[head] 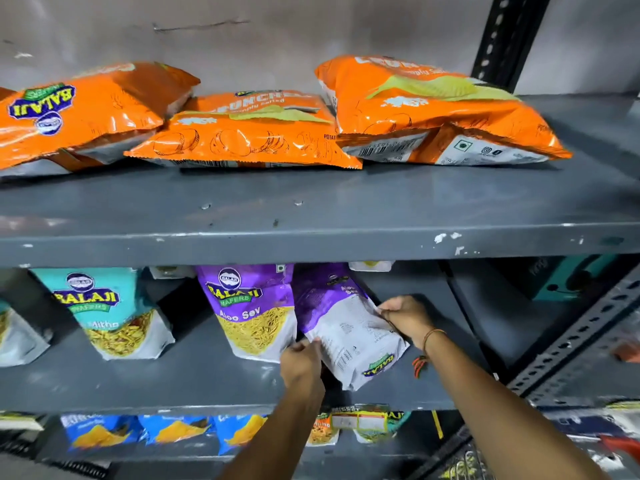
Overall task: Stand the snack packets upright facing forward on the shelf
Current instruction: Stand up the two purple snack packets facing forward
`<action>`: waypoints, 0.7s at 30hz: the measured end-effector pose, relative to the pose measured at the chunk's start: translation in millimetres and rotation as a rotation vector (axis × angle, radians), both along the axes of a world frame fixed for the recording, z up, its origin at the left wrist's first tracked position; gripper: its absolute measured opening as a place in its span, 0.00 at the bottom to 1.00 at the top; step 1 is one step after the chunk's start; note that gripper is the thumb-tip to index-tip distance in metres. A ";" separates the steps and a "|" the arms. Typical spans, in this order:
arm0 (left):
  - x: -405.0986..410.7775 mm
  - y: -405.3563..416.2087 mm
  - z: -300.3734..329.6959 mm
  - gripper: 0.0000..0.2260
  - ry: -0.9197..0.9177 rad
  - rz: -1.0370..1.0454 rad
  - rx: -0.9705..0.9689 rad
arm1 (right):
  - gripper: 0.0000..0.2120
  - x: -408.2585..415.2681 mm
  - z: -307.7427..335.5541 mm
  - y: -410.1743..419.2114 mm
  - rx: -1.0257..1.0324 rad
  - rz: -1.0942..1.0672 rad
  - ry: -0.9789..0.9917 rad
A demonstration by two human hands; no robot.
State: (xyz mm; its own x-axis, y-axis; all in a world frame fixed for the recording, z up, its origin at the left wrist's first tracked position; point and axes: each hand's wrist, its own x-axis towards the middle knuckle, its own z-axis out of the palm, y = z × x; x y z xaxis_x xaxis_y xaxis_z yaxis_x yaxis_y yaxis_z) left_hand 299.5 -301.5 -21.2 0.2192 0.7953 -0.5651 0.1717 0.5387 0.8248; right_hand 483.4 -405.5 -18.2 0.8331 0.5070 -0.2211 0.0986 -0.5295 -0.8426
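Middle shelf (173, 386), item in hand: you are holding a purple-and-white Aloo Sev packet (349, 327) with its printed back panel and barcode facing you, tilted so its top is leaning away to the left and its bottom corner is pointing down toward the near edge. Your left hand (301, 362) is gripping the packet's lower left edge, fingers curled closed on the film; your right hand (407, 318) is pinching its right edge between thumb and fingers, a thread band (431, 336) sitting on that wrist. Just to the left, touching or nearly touching the held one, a second purple Aloo Sev packet (254, 313) is standing upright with its front facing you. Farther left, well apart, a teal Mitha packet (110, 313) is standing upright too, front forward. Top shelf (311, 209): three orange crisp packets are lying flat — the left orange packet (83, 112) with its logo upside down, the middle orange packet (249, 133) partly tucked under its neighbours, and the right orange packet (426, 109) showing part of its back at the near end. Bottom shelf, near edge: a row of blue packets (166, 429) is standing front forward — detail there is blurring.
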 end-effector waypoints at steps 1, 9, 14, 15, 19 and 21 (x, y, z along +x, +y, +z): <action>0.7 -5.5 9.5 0.12 -0.012 0.013 -0.002 | 0.07 -2.3 3.2 -1.9 0.014 0.002 -0.027; 26.1 -11.4 35.5 0.08 -0.265 -0.005 0.241 | 0.18 -9.9 47.3 -39.1 0.340 -0.111 -0.289; 45.8 -2.2 52.5 0.07 -0.406 -0.122 0.488 | 0.12 -9.2 49.7 -52.6 0.500 -0.226 -0.265; 47.0 -0.2 47.5 0.05 -0.405 -0.140 0.519 | 0.12 -9.8 43.1 -54.8 0.502 -0.218 -0.262; 37.6 2.2 15.4 0.06 -0.247 -0.263 0.603 | 0.10 -15.7 -2.6 -68.1 0.380 -0.198 -0.233; 36.1 3.7 3.8 0.06 -0.217 -0.315 0.622 | 0.06 -12.7 -19.0 -71.5 0.313 -0.181 -0.222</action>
State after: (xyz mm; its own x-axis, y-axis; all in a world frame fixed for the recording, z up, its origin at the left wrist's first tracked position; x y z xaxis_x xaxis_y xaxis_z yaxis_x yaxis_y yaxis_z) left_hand 335.5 -297.8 -17.4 0.5466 0.8357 0.0529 0.0395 -0.0889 0.9953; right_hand 470.6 -477.0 -37.2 0.9249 0.3625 0.1147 0.2244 -0.2771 -0.9343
